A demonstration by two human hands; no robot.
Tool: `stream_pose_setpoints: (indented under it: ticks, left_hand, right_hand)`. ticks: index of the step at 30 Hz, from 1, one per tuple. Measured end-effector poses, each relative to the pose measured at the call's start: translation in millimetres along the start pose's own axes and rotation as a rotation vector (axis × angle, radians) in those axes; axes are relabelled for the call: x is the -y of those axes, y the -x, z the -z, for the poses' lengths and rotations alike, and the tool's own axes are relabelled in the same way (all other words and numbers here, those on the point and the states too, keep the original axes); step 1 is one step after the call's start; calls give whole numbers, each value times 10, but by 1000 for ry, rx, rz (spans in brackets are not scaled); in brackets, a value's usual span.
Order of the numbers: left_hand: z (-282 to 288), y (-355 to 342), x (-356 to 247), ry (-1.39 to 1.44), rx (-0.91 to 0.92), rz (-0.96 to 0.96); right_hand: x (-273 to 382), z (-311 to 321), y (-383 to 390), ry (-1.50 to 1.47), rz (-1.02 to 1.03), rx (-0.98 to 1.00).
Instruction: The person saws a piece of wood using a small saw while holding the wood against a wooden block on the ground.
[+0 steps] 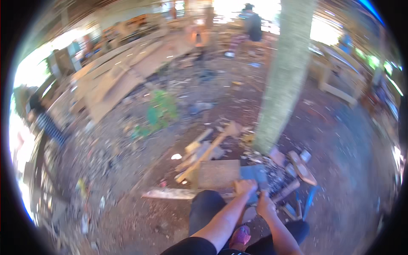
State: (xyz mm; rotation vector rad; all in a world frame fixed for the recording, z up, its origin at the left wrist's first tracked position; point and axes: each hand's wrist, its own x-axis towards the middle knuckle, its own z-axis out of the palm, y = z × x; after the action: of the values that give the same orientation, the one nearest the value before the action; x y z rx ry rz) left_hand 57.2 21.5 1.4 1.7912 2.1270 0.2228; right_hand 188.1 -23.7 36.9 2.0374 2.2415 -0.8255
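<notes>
My left hand [245, 187] is closed at the near edge of a blue-grey flat-sided piece [250, 172], just right of a brown wooden block [219, 173]. Blur hides what its fingers hold. Close by on the right, my right hand [265, 205] is also closed, its fingers wrapped round something that I cannot make out. A dark grey shape [262, 180] stands right above it. Between my knees, under the hands, shows a foot in a pink shoe [241, 235].
Wood pieces [204, 151] lie beyond the block. A post [282, 80] rises ahead among chips. Right of my hands lie a shaped wooden piece [301, 168] and a blue strip [311, 199]. Boards [123, 76] are stacked far left. One person [253, 27] sits far back, another [46, 123] at left.
</notes>
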Motion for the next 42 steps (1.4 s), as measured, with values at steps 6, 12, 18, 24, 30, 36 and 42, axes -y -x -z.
stream_pose_setpoints:
  ticks: [6,12,18,24,30,36,42]
  left_hand:
    - [-166,-80,-153,62,-54,-8]
    - [-182,25,14,93,-197,18]
    - [-138,-18,-36,104,-169,19]
    - [-134,-40,12,134,-128,43]
    - [-167,-4,-56,103,-196,21]
    - [-120,-15,-53,99,-111,48]
    - [-121,-14,-31,77,-149,76]
  right_hand:
    - [64,201,215,25,6,-11]
    - [7,-22,34,68,21,16]
    - [-115,-65,-30,-10,74,-31]
    - [96,61,132,81,49,-10]
    - [-417,-222,191,76,105,-88]
    - [-97,12,76,47,58,-16]
    - [64,104,170,102,19,-1]
